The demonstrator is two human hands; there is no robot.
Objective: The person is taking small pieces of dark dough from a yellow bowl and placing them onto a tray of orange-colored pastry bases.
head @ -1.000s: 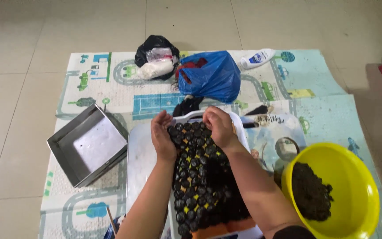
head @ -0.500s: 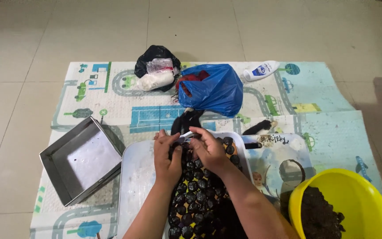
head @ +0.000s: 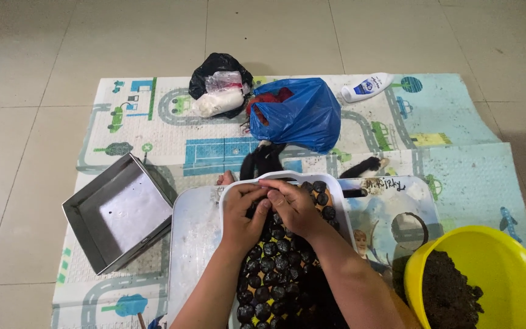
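yellow bowl (head: 506,262) cut off at right and bottom edges, tray (head: 226,201) partly hidden under forearms

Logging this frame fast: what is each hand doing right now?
Left hand: fingers curled, pinching at the small dark round balls on the white tray.
Right hand: curled beside it; hold cannot be told.

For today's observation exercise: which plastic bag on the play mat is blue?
The blue plastic bag in the middle; the black plastic bag lies to its left.
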